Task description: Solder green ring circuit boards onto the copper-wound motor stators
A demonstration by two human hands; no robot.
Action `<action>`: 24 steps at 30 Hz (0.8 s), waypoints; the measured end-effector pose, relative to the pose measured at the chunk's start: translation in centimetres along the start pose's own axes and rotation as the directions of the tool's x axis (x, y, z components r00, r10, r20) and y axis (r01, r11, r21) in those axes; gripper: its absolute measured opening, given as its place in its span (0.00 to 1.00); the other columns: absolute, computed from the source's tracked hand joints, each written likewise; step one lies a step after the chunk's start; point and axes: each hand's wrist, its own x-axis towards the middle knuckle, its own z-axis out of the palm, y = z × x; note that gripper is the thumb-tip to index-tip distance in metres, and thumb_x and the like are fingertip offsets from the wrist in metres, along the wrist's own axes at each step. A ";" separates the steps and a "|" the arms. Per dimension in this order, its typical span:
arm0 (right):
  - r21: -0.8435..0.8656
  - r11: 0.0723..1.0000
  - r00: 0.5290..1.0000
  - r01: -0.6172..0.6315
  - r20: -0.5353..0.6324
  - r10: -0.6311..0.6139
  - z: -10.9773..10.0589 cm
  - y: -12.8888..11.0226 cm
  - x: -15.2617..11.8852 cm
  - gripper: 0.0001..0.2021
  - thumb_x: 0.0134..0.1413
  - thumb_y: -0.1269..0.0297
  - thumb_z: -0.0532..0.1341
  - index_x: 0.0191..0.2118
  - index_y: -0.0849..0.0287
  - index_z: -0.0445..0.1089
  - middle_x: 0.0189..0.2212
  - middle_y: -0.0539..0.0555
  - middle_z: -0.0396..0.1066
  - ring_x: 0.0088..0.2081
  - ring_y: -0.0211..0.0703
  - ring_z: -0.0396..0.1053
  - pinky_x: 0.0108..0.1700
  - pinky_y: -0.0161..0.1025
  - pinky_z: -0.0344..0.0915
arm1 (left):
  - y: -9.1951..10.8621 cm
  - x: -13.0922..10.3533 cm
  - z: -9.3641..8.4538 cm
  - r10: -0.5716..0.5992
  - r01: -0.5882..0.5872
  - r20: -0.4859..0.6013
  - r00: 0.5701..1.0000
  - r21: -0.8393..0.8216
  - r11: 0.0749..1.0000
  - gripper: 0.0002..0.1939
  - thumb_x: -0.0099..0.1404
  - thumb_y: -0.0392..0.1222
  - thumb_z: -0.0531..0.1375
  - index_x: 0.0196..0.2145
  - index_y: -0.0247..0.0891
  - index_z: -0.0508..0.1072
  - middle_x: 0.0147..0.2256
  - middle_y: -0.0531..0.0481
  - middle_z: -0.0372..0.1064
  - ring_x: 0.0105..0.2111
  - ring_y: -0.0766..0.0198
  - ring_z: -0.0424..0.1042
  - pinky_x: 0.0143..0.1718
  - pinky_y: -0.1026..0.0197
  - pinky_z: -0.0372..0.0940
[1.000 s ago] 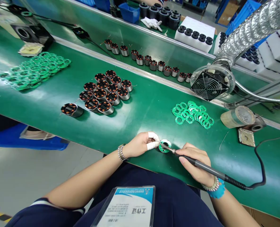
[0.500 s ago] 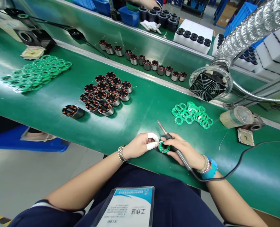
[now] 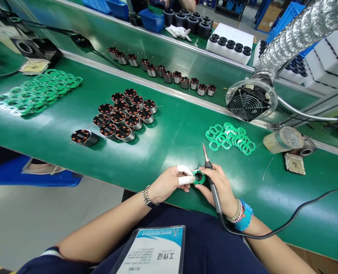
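Note:
My left hand [image 3: 173,182], with white wraps on its thumb and a finger, is closed in a pinch at the left edge of a green ring-shaped circuit board [image 3: 199,182]. Lying across my right hand [image 3: 220,182] is a soldering iron [image 3: 215,194], its bare tip pointing up and away from the board. The fingers and thumb of that same hand also steady the board's right side. Whether a motor core sits under the board is hidden. Loose green ring boards [image 3: 228,137] lie beyond my right hand. Copper-wound motor stators [image 3: 119,116] stand grouped left of my hands.
A fume extractor fan [image 3: 245,104] hangs at the right on a foil duct. Below it are a tub [image 3: 284,140] and a sponge tray [image 3: 294,163]. The iron's black cable [image 3: 294,217] crosses my right forearm. More green boards [image 3: 40,91] cover the far left.
The iron has swung more upright, its tip moving right. My left fingers have shifted onto the board's left edge. A blurred shape and cable have appeared at the far left.

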 end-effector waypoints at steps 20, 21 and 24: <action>0.119 0.991 0.994 0.059 -0.102 -0.047 -1.3 -1.4 0.7 0.11 0.53 0.76 0.58 0.41 0.57 0.69 0.32 0.54 0.72 0.40 0.44 0.67 0.41 0.42 0.67 | -0.4 -0.1 -0.8 0.056 -0.057 0.032 0.998 0.018 0.998 0.11 0.50 0.41 0.66 0.27 0.31 0.70 0.24 0.51 0.71 0.26 0.67 0.71 0.34 0.63 0.66; 0.134 0.989 0.993 0.054 -0.107 -0.040 -1.8 -1.4 0.6 0.11 0.53 0.76 0.58 0.42 0.57 0.68 0.29 0.53 0.71 0.37 0.42 0.67 0.38 0.40 0.67 | -0.3 0.0 -0.8 0.057 -0.058 0.032 0.998 0.033 0.998 0.11 0.50 0.41 0.66 0.26 0.31 0.70 0.24 0.51 0.71 0.26 0.67 0.71 0.33 0.63 0.66; 0.161 0.984 0.993 0.081 -0.095 -0.066 -3.1 -1.6 0.5 0.15 0.51 0.75 0.59 0.46 0.58 0.67 0.26 0.53 0.70 0.29 0.40 0.65 0.32 0.40 0.65 | -0.2 0.0 -0.8 0.057 -0.059 0.025 0.998 0.067 0.996 0.10 0.51 0.40 0.65 0.26 0.32 0.70 0.24 0.51 0.71 0.26 0.67 0.71 0.33 0.63 0.66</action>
